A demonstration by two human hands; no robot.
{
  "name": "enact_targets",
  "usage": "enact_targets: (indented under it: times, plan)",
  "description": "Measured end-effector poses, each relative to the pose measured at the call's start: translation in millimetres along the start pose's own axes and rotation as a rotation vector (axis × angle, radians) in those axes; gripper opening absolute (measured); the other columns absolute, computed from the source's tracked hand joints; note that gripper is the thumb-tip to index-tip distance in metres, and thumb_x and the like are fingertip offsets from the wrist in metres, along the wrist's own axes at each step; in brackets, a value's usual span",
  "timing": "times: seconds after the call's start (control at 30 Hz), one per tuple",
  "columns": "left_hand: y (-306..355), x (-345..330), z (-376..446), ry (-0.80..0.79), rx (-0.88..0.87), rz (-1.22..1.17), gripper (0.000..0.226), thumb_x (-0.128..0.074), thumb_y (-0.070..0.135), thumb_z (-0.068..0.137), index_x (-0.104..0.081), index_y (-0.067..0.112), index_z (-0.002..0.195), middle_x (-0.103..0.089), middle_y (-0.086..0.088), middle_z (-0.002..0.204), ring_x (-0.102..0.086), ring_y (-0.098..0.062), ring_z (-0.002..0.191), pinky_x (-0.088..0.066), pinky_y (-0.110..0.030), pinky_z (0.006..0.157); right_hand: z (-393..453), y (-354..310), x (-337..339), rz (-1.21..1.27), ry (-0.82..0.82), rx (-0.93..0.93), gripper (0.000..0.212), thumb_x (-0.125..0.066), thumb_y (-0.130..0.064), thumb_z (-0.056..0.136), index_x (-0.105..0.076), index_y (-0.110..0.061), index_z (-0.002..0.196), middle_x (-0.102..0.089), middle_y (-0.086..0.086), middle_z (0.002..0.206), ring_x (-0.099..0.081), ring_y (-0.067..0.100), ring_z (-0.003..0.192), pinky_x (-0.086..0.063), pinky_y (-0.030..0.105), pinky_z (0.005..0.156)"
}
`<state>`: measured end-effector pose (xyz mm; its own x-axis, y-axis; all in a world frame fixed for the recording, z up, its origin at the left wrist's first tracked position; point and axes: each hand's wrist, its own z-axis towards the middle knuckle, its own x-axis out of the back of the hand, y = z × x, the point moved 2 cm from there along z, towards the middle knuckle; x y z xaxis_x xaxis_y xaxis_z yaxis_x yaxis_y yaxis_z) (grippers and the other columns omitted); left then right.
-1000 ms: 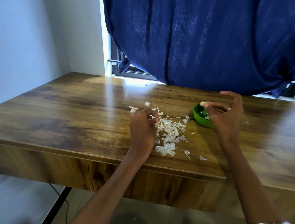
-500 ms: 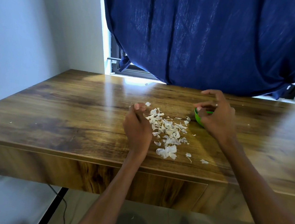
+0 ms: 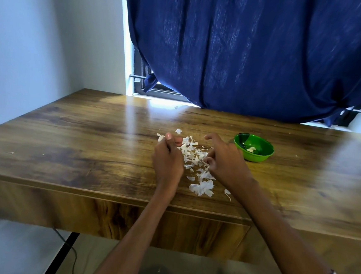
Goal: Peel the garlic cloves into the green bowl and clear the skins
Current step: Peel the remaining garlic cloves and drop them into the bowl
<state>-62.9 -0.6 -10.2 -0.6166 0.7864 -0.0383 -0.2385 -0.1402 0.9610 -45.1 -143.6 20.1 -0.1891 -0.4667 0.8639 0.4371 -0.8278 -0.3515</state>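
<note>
A small green bowl (image 3: 254,147) is set on a wooden table (image 3: 88,142), to the right of centre and well back from the near edge. A few pale peeled garlic cloves (image 3: 251,149) are seen lying at the bottom of the bowl; their exact number cannot be told.

To the left of the bowl, a loose scatter of white papery garlic skins (image 3: 197,164) is spread across the table, running from mid-table toward the near edge. The largest clump is found nearest the edge, and a few stray flakes lie apart from the heap.

The left hand (image 3: 168,159) is placed at the left side of the skins, with its fingers curled inward and the thumb raised; whether something is pinched inside cannot be told. The right hand (image 3: 225,162) is held at the right side of the skins, its fingers bent and spread apart like a claw above the flakes, with nothing seen in its grasp.

Compared with half a second ago, the right hand has been moved away from the bowl and brought left to the skin heap, so that the bowl is now fully uncovered. The left hand is kept in much the same spot.

A dark blue curtain (image 3: 246,51) hangs behind the table's far edge.
</note>
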Motion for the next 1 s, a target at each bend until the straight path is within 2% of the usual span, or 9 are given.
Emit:
enact_targets:
  times: [0.17,0.33,0.53,0.6,0.67,0.7,0.83,0.93,1.0]
  plan:
    - [1.7,1.6,-0.6,0.0,-0.033,0.064,0.049,-0.032,0.029,0.11,-0.074,0.006,0.103,-0.072,0.0,0.096,-0.054,0.008,0.074,-0.034,0.003,0.059,5.4,3.1,-2.0,-0.047,-0.033,-0.051,0.058,-0.076,-0.009,0.087,-0.048,-0.024,0.136,-0.074,-0.003,0.1,-0.066,0.018,0.105,-0.04,0.045,0.108]
    - [2.5,0.1,-1.1,-0.037,-0.082,0.154,0.046,-0.034,0.029,0.11,-0.074,0.01,0.099,-0.074,0.002,0.094,-0.056,0.008,0.075,-0.036,-0.003,0.061,8.3,1.0,-0.6,-0.02,-0.077,-0.047,0.067,-0.082,-0.01,0.081,-0.049,-0.022,0.138,-0.075,-0.003,0.095,-0.07,0.016,0.096,-0.049,0.049,0.103]
    - [6.8,-2.5,-6.6,-0.174,-0.239,0.255,0.025,-0.046,0.012,0.105,-0.071,0.007,0.106,-0.07,0.002,0.091,-0.056,0.008,0.066,-0.042,-0.003,0.062,6.1,7.6,-1.4,0.104,0.081,-0.046,0.062,-0.08,-0.01,0.084,-0.051,-0.025,0.137,-0.072,-0.012,0.087,-0.069,0.011,0.092,-0.052,0.05,0.098]
    - [8.4,-3.3,-7.4,-0.218,-0.297,0.285,0.02,-0.053,0.005,0.101,-0.071,0.009,0.111,-0.071,0.0,0.1,-0.058,0.006,0.075,-0.042,-0.001,0.067,3.3,14.1,-0.6,0.221,0.146,-0.08,0.05,-0.077,-0.011,0.087,-0.057,-0.027,0.13,-0.073,-0.014,0.084,-0.07,0.004,0.087,-0.056,0.041,0.093]
    - [9.2,-5.2,-7.4,-0.275,-0.35,0.293,0.023,-0.059,0.001,0.097,-0.072,0.012,0.112,-0.073,0.001,0.105,-0.059,0.004,0.082,-0.042,0.0,0.07,0.2,17.9,1.8,0.391,0.168,-0.147,0.038,-0.074,-0.011,0.091,-0.063,-0.027,0.123,-0.076,-0.01,0.089,-0.071,-0.001,0.079,-0.059,0.021,0.075]
    - [9.8,-5.8,-7.4,-0.303,-0.376,0.291,0.023,-0.061,0.003,0.096,-0.073,0.013,0.112,-0.073,0.002,0.105,-0.059,0.005,0.082,-0.043,0.0,0.07,-1.4,18.2,2.6,0.48,0.168,-0.176,0.035,-0.072,-0.01,0.093,-0.064,-0.027,0.122,-0.077,-0.007,0.092,-0.073,-0.001,0.078,-0.058,0.016,0.07]
    - [12.4,-7.7,-6.8,-0.366,-0.394,0.247,0.022,-0.07,0.015,0.094,-0.075,0.014,0.115,-0.075,0.003,0.107,-0.061,0.01,0.081,-0.044,-0.001,0.071,-8.0,16.9,1.9,0.776,0.125,-0.247,0.036,-0.065,-0.005,0.097,-0.063,-0.023,0.127,-0.078,0.001,0.095,-0.076,0.005,0.081,-0.058,0.016,0.068]
    - [13.6,-7.4,-7.1,-0.355,-0.372,0.197,0.018,-0.074,0.017,0.09,-0.078,0.015,0.108,-0.07,0.014,0.098,-0.059,0.021,0.08,-0.043,0.0,0.07,-14.2,13.4,-2.2,0.916,0.13,-0.264,0.039,-0.063,-0.002,0.097,-0.061,-0.022,0.13,-0.079,0.005,0.092,-0.077,0.011,0.085,-0.06,0.024,0.076]
    - [13.4,-7.3,-6.9,-0.339,-0.341,0.183,0.014,-0.078,0.018,0.087,-0.079,0.017,0.101,-0.067,0.022,0.09,-0.06,0.02,0.08,-0.044,-0.002,0.069,-17.6,12.1,-5.1,0.966,0.15,-0.266,0.041,-0.065,-0.001,0.096,-0.059,-0.02,0.132,-0.079,0.007,0.094,-0.077,0.013,0.084,-0.06,0.022,0.072]
